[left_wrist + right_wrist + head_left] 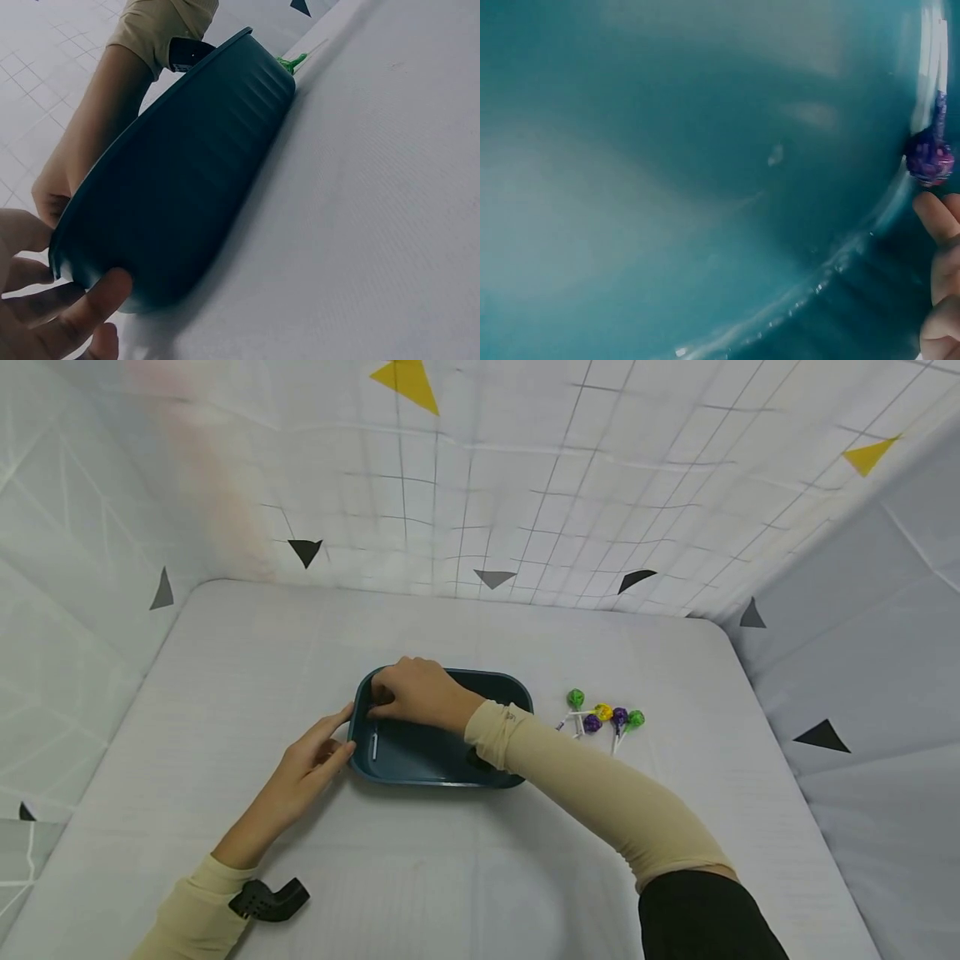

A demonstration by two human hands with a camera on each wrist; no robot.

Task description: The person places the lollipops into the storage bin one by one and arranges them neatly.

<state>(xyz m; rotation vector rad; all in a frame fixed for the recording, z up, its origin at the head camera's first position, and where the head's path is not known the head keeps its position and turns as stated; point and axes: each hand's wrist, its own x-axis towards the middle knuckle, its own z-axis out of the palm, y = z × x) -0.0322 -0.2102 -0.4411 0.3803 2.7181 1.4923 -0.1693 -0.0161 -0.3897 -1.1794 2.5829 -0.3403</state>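
Note:
A dark teal tray (420, 775) stands on the white table. At its left end my left hand (303, 772) touches the outside with spread fingers; in the left wrist view the fingers (82, 307) rest against the outer wall near the rim. My right hand (420, 697) reaches into the tray's left end, fingers bent downward. Beside its fingertips in the right wrist view lies a purple-wrapped lollipop (930, 159), not enclosed by the fingers that show. The lollipop's white stick (374, 746) shows below that hand in the head view; its head is hidden there.
Right of the tray several lollipops lie in a loose cluster: green (575, 698), yellow (603, 712) and purple (619, 717) ones, their white sticks partly crossing. White cloth walls with printed triangles and grid lines stand behind and beside the table (450, 868).

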